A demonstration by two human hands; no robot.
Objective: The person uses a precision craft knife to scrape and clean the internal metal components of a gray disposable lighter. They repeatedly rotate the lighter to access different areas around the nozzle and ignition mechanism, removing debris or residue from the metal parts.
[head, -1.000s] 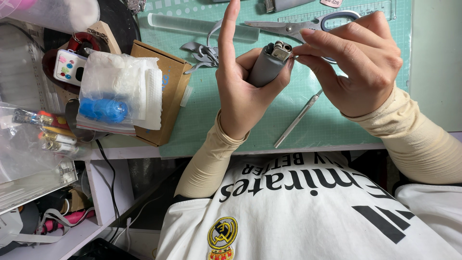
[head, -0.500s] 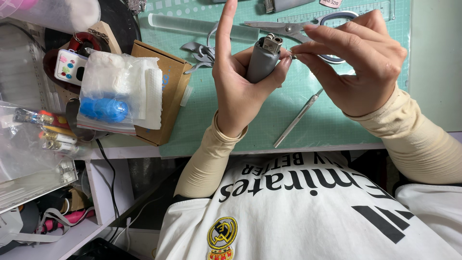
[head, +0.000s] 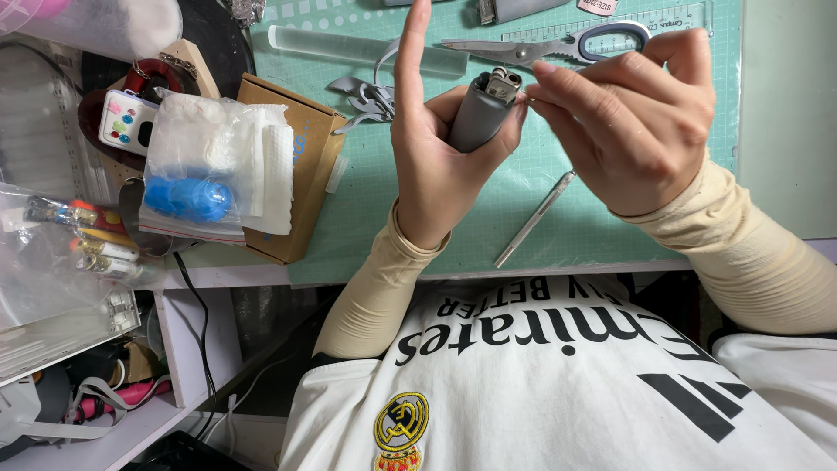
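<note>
Two hands up: left hand [head: 436, 166] grips grey tube [head: 478, 118], right hand [head: 632, 122] pinches its metal tip; brown box [head: 292, 166] under clear bag [head: 214, 174] at left.

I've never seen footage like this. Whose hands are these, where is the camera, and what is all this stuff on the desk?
There is no machine here: a person works with two bare hands, and the single camera sits on their head, looking down past their white shirt. The left hand grips a grey, tube-shaped object with a metal fitting at its top end, index finger pointing straight up. The right hand pinches at that metal end with its fingertips.

Under the hands lies a green cutting mat. On it are scissors, a clear ruler, a thin metal rod and some grey strips. To the left, a cardboard box carries a plastic bag holding something blue and white. Further left is clutter that I cannot make out well.
</note>
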